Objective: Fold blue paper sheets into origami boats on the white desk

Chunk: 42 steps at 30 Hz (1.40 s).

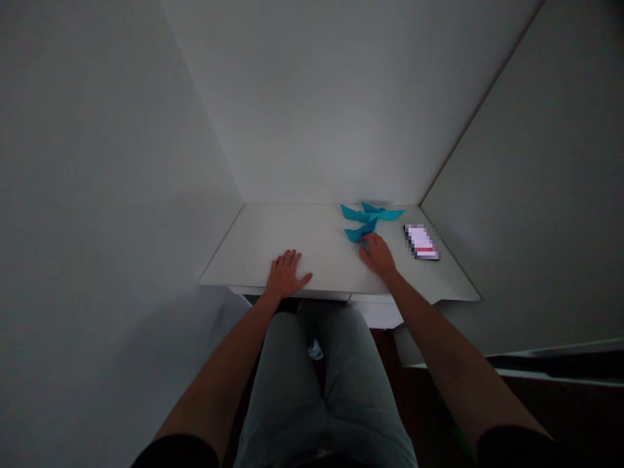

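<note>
Folded blue paper boats stand toward the back right of the white desk. The nearest paper boat [359, 231] is at the fingertips of my right hand [377, 255], whose thumb and fingers are bent in against its lower right side. Part of that boat is hidden behind the fingers. Just behind it, a wide paper boat [385, 215] and another folded blue piece [351, 212] overlap, so their outlines are hard to separate. My left hand [283, 275] lies palm down near the desk's front edge, fingers spread, holding nothing.
A phone [422, 242] with a lit, blurred screen lies at the right of the desk [312, 234]. Walls close in the desk at the back, left and right. Drawer fronts [375, 311] show under the front edge, above my legs.
</note>
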### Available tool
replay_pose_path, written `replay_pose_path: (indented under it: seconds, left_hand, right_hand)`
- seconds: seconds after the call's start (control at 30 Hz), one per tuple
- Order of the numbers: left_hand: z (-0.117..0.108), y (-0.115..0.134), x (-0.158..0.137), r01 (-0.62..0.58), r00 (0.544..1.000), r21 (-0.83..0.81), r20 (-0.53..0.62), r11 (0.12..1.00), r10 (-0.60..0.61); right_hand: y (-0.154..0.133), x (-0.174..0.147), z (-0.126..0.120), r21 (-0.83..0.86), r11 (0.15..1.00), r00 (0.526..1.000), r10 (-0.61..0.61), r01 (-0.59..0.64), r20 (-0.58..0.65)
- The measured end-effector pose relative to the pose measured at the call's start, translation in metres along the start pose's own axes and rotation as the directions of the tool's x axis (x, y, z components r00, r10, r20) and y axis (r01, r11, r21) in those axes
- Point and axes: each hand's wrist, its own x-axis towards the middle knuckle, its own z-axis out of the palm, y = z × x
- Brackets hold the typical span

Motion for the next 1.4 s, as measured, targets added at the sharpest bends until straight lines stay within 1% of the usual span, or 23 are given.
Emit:
replay_pose_path:
  seconds: [0.07, 0.13, 0.2, 0.27, 0.3, 0.37, 0.4, 0.57, 0.63, 0.8, 0.9, 1.0, 1.07, 1.13, 1.27, 1.4]
  left_hand:
    - [-0.002, 0.001, 0.000, 0.003, 1.000, -0.003, 0.006, 1.000, -0.003]
    - [-0.004, 0.002, 0.000, 0.006, 1.000, -0.003, 0.008, 1.000, -0.006]
    - [-0.005, 0.003, 0.000, 0.008, 1.000, -0.002, 0.009, 1.000, -0.008]
    - [-0.005, 0.003, 0.001, 0.011, 1.000, 0.000, 0.012, 1.000, -0.011]
    - [-0.005, 0.002, 0.001, 0.012, 1.000, -0.001, 0.013, 1.000, -0.012]
    - [-0.003, 0.002, 0.002, 0.013, 1.000, -0.009, 0.006, 1.000, -0.013]
    - [-0.002, 0.002, 0.002, 0.013, 1.000, -0.016, 0.000, 1.000, -0.013]
    - [0.002, 0.000, 0.003, 0.000, 1.000, -0.062, -0.028, 0.998, -0.002]
    - [0.002, 0.000, 0.002, -0.006, 1.000, -0.072, -0.031, 0.997, 0.004]
    - [0.001, 0.000, 0.003, 0.013, 0.999, -0.117, -0.030, 0.993, -0.017]
    - [0.001, 0.001, 0.008, 0.061, 0.996, -0.161, -0.048, 0.985, -0.069]
    - [0.002, 0.006, 0.016, 0.095, 0.991, -0.217, -0.067, 0.972, -0.112]
    - [0.002, 0.012, 0.023, 0.089, 0.990, -0.265, -0.080, 0.960, -0.114]
    - [0.002, 0.018, 0.031, 0.089, 0.988, -0.320, -0.094, 0.943, -0.125]
    - [0.001, 0.026, 0.043, 0.111, 0.981, -0.438, -0.094, 0.892, -0.168]
    - [-0.001, 0.024, 0.046, 0.086, 0.984, -0.539, -0.083, 0.838, -0.155]
  right_hand:
    - [-0.022, -0.005, 0.010, 0.112, 0.991, 0.997, -0.071, 0.068, 0.020]
    - [-0.046, -0.008, 0.022, 0.238, 0.967, 0.995, -0.096, 0.088, 0.020]
    - [-0.066, -0.009, 0.032, 0.364, 0.930, 0.998, -0.059, 0.047, 0.023]
    - [-0.080, -0.008, 0.039, 0.475, 0.878, 0.998, 0.046, -0.062, 0.046]
    - [-0.084, -0.007, 0.041, 0.503, 0.857, 0.994, 0.092, -0.111, 0.062]
    - [-0.088, -0.005, 0.041, 0.515, 0.839, 0.985, 0.153, -0.173, 0.081]
    - [-0.088, -0.004, 0.040, 0.509, 0.841, 0.983, 0.160, -0.182, 0.088]
    - [-0.089, 0.000, 0.033, 0.449, 0.879, 0.984, 0.109, -0.161, 0.140]
    - [-0.090, 0.001, 0.031, 0.444, 0.881, 0.983, 0.109, -0.163, 0.145]
    - [-0.093, 0.003, 0.031, 0.522, 0.832, 0.982, 0.140, -0.187, 0.129]
    - [-0.102, 0.006, 0.036, 0.557, 0.812, 0.982, 0.105, -0.176, 0.157]
    - [-0.112, 0.013, 0.044, 0.569, 0.813, 0.986, 0.037, -0.126, 0.166]
    - [-0.115, 0.017, 0.050, 0.564, 0.820, 0.986, 0.006, -0.100, 0.165]
    - [-0.115, 0.019, 0.054, 0.557, 0.824, 0.984, 0.004, -0.105, 0.179]
    - [-0.111, 0.018, 0.055, 0.571, 0.805, 0.978, 0.054, -0.163, 0.203]
    - [-0.112, 0.017, 0.051, 0.498, 0.846, 0.972, 0.095, -0.192, 0.213]
